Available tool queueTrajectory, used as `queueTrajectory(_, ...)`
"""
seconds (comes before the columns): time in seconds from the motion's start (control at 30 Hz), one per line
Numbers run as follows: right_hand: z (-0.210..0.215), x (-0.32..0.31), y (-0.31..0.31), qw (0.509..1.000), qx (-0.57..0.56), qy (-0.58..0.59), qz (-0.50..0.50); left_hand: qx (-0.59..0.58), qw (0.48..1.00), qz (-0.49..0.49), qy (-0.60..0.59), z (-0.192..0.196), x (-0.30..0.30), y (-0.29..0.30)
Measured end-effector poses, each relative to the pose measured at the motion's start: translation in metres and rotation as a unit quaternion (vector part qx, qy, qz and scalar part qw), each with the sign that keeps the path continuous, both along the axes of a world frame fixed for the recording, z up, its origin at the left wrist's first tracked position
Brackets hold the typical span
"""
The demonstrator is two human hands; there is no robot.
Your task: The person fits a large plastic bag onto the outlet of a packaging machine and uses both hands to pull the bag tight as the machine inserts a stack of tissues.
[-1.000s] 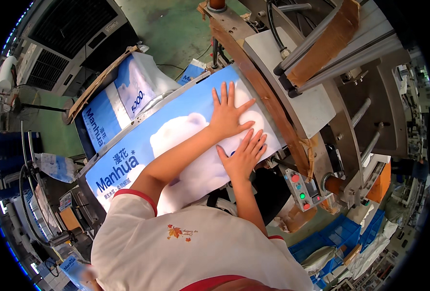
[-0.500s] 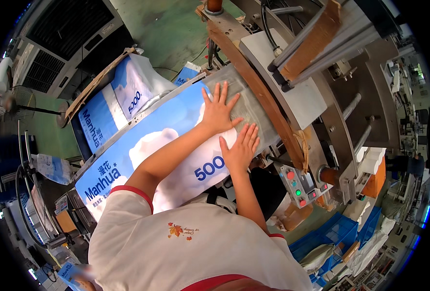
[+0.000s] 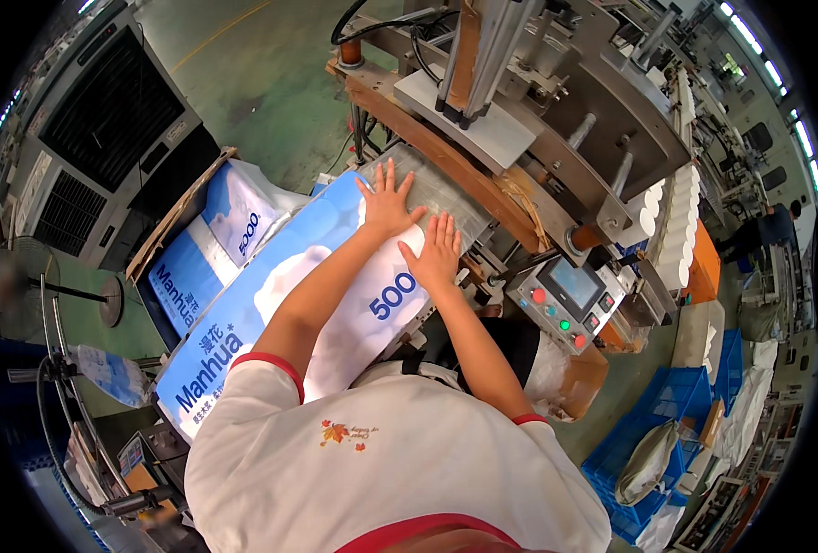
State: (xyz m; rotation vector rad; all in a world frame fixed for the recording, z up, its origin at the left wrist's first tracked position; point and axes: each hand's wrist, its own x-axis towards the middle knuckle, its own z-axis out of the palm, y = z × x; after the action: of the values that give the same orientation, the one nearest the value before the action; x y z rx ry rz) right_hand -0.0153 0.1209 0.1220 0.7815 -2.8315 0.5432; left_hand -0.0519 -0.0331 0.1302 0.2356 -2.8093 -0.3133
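Observation:
A long blue-and-white printed plastic pack point(image 3: 284, 304) lies across a metal worktable in front of me. My left hand point(image 3: 389, 201) rests flat on its far right end, fingers spread and their tips reaching toward the bare grey surface point(image 3: 446, 198) beyond. Nearer to me, my right hand point(image 3: 434, 253) lies palm down at the pack's right end, thumb apart from the fingers. Neither hand grips anything. Part of the pack is hidden under my left forearm.
Just beyond my hands stands a machine with a brown crossbar point(image 3: 455, 152). Its control panel point(image 3: 566, 295) is right of my right arm. A box of similar printed packs point(image 3: 188, 276) is at the left. Blue crates point(image 3: 653, 424) stand at the lower right.
The whole view has shifted, bringing more of the control panel and the aisle at the right into sight. Both hands stay flat at the pack's right end.

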Motion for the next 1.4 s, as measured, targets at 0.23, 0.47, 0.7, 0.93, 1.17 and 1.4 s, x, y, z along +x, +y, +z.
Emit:
queueTrajectory(0.23,-0.012,0.012,0.066,0.815,-0.548,-0.166,-0.095,0.068,0.992,-0.03,0.098,0.018,0.058,-0.011)
queueTrajectory(0.47,-0.013,0.083,0.072,0.752,-0.373,-0.539,-0.065,-0.023,0.996,0.077,-0.039,0.009,0.154,0.016)
queueTrajectory(0.7,-0.025,0.069,0.053,0.689,-0.434,-0.555,-0.172,-0.017,0.995,0.073,-0.06,0.02,0.148,0.02)
queueTrajectory(0.93,-0.023,0.074,0.043,0.689,-0.491,-0.501,-0.182,-0.011,0.993,0.072,-0.092,0.028,0.142,0.021)
queueTrajectory(1.17,-0.047,0.042,0.04,0.682,-0.549,-0.412,-0.253,-0.009,0.994,0.065,-0.082,0.03,0.096,0.032)
queueTrajectory(1.4,-0.058,0.003,0.045,0.672,-0.575,-0.387,-0.261,-0.003,0.997,0.07,-0.041,0.02,0.066,0.04)
